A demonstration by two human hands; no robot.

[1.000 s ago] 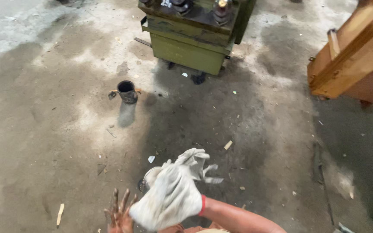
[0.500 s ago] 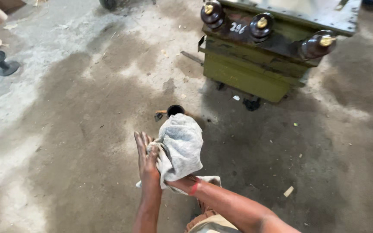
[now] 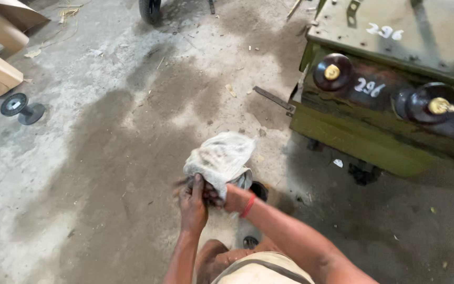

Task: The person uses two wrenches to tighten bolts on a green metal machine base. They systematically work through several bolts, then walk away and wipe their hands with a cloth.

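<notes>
Where fingers earlier splayed, both hands' grip [image 3: 208, 197] now clenched on white rag [image 3: 220, 158].

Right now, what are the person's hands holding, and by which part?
Both hands, left hand and right hand, grip a dirty white cloth at its lower bunched edge.

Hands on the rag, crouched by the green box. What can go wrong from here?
1. The white rag hangs over the right hand and left hand, hiding the dark cup just behind; it may get knocked over.
2. The green metal box has a flat bar jutting out at low height; standing or leaning that way risks a bump.
</notes>
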